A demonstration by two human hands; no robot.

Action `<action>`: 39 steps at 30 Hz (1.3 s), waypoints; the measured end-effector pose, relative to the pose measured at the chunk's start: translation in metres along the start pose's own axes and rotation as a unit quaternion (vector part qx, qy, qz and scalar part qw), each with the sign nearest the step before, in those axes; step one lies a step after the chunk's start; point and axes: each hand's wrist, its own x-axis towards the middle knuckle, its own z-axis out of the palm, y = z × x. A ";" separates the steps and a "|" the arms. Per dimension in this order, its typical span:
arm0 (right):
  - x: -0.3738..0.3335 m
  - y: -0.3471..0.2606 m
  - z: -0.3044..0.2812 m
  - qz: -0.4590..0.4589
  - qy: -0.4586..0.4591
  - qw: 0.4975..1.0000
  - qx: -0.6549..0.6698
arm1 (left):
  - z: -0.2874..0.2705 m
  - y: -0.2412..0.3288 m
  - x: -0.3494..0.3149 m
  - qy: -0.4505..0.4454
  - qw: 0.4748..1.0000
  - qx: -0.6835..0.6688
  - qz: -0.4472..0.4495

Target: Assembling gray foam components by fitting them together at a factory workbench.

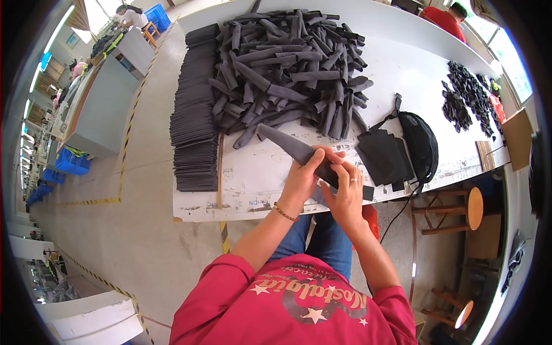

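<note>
A long dark grey fabric strip (299,150) is held above the near edge of the bench (253,190). Its near end is pinched by the left hand (303,179) and the right hand (347,192), fingers closed on the cloth. The strip is judged light, limp and non-slippery, so it is best gripped by its end or folded edges. A loose heap of like strips (290,63) lies behind, toward the far edge.

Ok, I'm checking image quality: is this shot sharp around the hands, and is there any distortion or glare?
Head view: the hands and the dark fabric strip are sharp; fisheye bends the table edge and blackens the corners; the windows at upper right are blown out.
</note>
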 end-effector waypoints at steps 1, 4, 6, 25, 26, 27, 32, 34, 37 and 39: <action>-0.009 0.010 -0.003 0.006 -0.026 1.000 0.011 | 0.003 0.002 -0.001 0.008 0.999 0.041 0.025; -0.013 0.015 -0.001 0.019 -0.061 0.997 0.043 | 0.003 -0.009 -0.006 0.013 1.000 0.005 0.013; -0.006 0.014 0.008 -0.019 -0.080 0.994 0.074 | 0.002 -0.016 -0.007 0.032 0.999 0.007 0.019; 0.001 0.013 -0.009 -0.017 -0.160 0.986 0.047 | -0.001 -0.018 -0.013 0.087 0.993 -0.083 -0.008; 0.002 0.016 -0.011 -0.019 -0.161 0.986 0.047 | 0.002 -0.015 -0.012 0.124 0.984 -0.125 -0.013; 0.002 0.022 -0.014 -0.032 -0.169 0.984 0.048 | 0.007 -0.009 -0.010 0.158 0.973 -0.165 -0.018; 0.021 0.022 -0.017 -0.075 -0.138 0.981 0.116 | 0.008 0.009 0.000 0.150 0.983 -0.066 0.083; 0.026 0.023 -0.013 -0.092 -0.128 0.980 0.118 | 0.016 -0.002 -0.004 0.119 0.986 -0.092 0.065; 0.029 0.022 -0.008 -0.089 -0.134 0.978 0.134 | 0.016 -0.009 -0.005 0.134 0.983 -0.093 0.086; 0.028 0.022 -0.005 -0.092 -0.129 0.979 0.128 | 0.015 -0.011 -0.005 0.136 0.982 -0.087 0.097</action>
